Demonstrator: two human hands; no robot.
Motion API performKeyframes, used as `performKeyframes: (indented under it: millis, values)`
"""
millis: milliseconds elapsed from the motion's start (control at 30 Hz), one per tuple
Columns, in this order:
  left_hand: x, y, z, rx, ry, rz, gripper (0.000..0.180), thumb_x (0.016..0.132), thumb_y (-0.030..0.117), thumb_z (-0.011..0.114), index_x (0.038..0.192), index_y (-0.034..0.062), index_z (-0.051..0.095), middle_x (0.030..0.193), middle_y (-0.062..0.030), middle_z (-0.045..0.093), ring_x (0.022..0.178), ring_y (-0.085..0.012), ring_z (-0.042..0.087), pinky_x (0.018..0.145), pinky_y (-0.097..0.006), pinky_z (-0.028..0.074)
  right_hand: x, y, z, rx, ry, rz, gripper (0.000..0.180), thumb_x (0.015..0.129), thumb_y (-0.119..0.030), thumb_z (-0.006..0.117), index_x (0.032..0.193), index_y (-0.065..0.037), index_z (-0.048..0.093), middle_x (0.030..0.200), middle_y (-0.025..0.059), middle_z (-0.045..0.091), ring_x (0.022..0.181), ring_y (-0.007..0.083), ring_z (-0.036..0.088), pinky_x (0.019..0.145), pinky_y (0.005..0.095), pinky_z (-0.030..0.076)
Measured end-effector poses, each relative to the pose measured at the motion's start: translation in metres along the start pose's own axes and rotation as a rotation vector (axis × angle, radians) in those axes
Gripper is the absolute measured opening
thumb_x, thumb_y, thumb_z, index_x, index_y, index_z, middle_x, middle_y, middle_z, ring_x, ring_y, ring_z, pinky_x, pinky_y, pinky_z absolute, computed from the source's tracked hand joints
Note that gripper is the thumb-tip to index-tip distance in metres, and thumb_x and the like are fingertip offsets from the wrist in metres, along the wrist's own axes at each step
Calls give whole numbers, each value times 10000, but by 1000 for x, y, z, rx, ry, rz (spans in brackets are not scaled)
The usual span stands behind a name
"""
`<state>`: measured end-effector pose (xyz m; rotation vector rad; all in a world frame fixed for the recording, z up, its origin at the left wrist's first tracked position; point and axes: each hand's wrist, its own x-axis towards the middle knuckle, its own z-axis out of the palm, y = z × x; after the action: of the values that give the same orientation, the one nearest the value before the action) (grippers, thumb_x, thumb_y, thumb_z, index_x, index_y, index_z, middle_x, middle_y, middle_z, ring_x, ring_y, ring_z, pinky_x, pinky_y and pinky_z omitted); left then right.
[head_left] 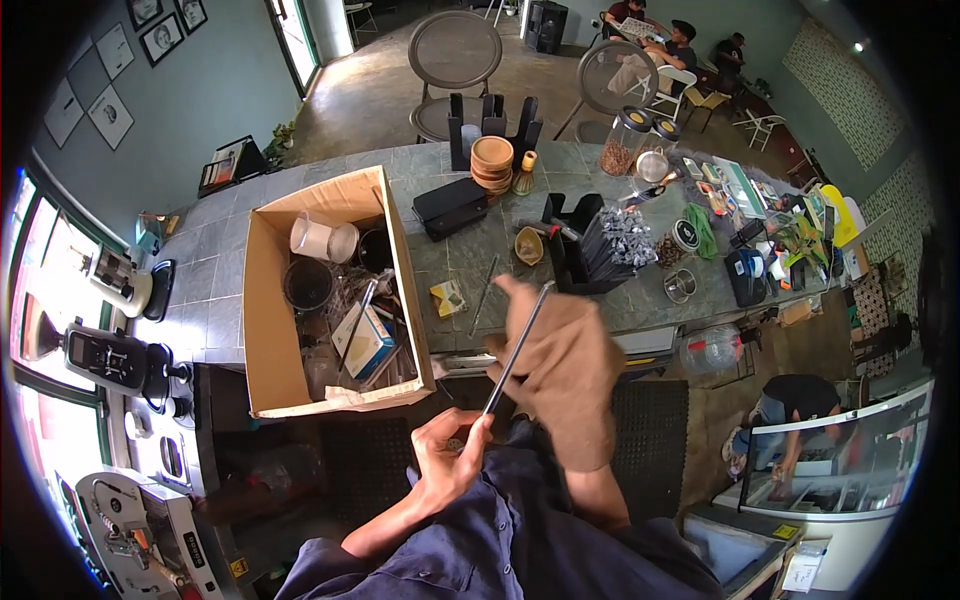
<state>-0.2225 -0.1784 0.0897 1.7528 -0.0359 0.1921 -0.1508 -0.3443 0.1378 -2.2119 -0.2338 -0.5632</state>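
My left hand [452, 450] is closed around the lower end of a long, thin, silver metal rod [517, 345]. The rod slants up and to the right in front of my body. A brown cloth [570, 370] drapes over my right hand [518, 303] and hangs down to the wrist. Only some fingers of that hand show at the cloth's left side, close to the rod, and motion blurs them slightly. Whether they touch the rod I cannot tell. Beyond them on the counter lie another thin rod [484, 296] and a small yellow packet [448, 297].
An open cardboard box [270, 345] with cups and a small carton stands on the tiled counter [195, 270] to the left. A black holder with wrapped straws [615, 245], jars [622, 145] and stacked wooden coasters [491, 160] stand beyond. At right, another person [795, 410] bends by a glass-fronted case.
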Motion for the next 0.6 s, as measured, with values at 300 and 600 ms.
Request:
performKeyframes:
  millis: [300, 600]
  values:
    - [28, 13, 14, 200, -239, 20, 198, 902, 119, 840, 981, -55, 788, 746, -137, 753, 643, -171, 711, 567, -290, 530, -15, 1, -25, 123, -107, 62, 337, 748, -88, 834, 952, -36, 571, 803, 111, 579, 703, 318, 630, 638, 410, 492]
    - [97, 21, 79, 148, -105, 229, 136, 903, 58, 827, 976, -50, 785, 821, -71, 719, 642, -111, 593, 593, -284, 465, -25, 74, -44, -237, -322, -203, 321, 800, -164, 828, 1015, -54, 617, 903, 129, 666, 813, 349, 700, 706, 406, 574]
